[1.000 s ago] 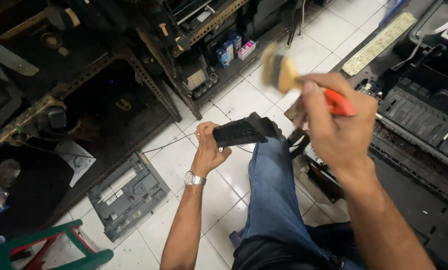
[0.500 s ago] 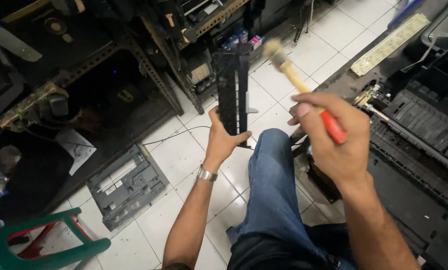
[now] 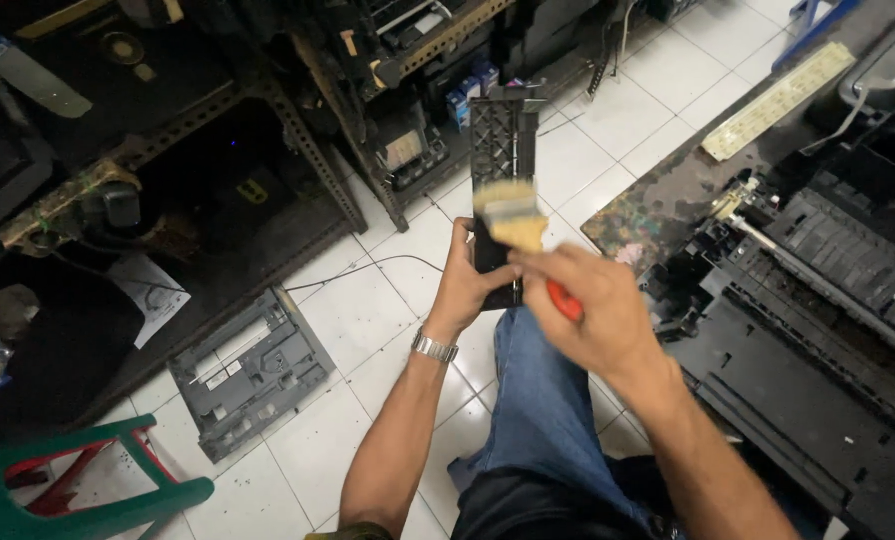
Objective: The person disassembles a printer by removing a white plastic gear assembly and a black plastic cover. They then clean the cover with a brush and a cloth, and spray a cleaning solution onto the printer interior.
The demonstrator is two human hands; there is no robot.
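The left hand (image 3: 473, 285) is clenched around the lower end of a long black plastic part (image 3: 503, 150), holding it upright over the white tiled floor (image 3: 608, 130), its ribbed upper end toward the metal rack (image 3: 318, 170). The right hand (image 3: 593, 310) grips a paintbrush (image 3: 513, 215) by its orange handle, fingers wrapped tight, and the pale bristles (blurred) lie against the face of the part just above the left hand's fingers. A metal watch (image 3: 435, 347) sits on the left wrist. Both forearms reach out above a knee in blue jeans (image 3: 538, 400). To the right, on a stained worktop (image 3: 668, 190), lies an opened black printer (image 3: 818, 320) with its inner ribs and rails exposed; a pale perforated strip (image 3: 778, 100) rests farther back on the same surface. On the floor to the left lies a grey panel (image 3: 253, 365), flat, near the foot of the rack, with a sheet of paper (image 3: 153, 295) just beyond it. A green and red stool (image 3: 78, 480) stands at the lower left corner, well apart from the hands.
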